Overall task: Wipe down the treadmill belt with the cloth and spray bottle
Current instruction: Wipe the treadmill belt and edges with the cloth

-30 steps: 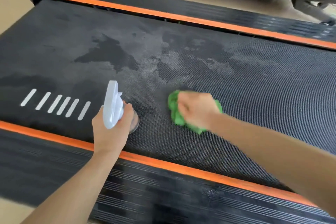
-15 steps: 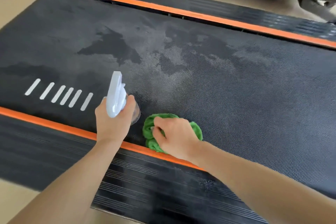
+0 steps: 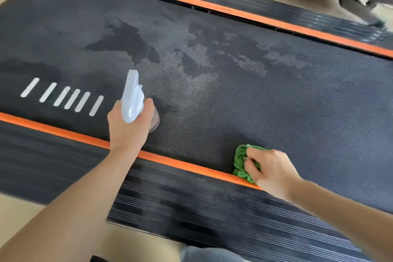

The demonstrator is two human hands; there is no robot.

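Near orange stripe (image 3: pixel 187 164) as reference. Right hand (image 3: pixel 270 172) grips the bunched green cloth (image 3: pixel 241 161) on the treadmill belt (image 3: pixel 276 112), touching the stripe. Left hand (image 3: pixel 129 125), just beyond the stripe, grips the upright spray bottle (image 3: pixel 133 97). Farther out: white dashes (image 3: pixel 63 97), wet patches (image 3: pixel 125 42).

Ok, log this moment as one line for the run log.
left hand grips spray bottle | right hand presses green cloth on belt by near orange strip | wet patches mid-belt
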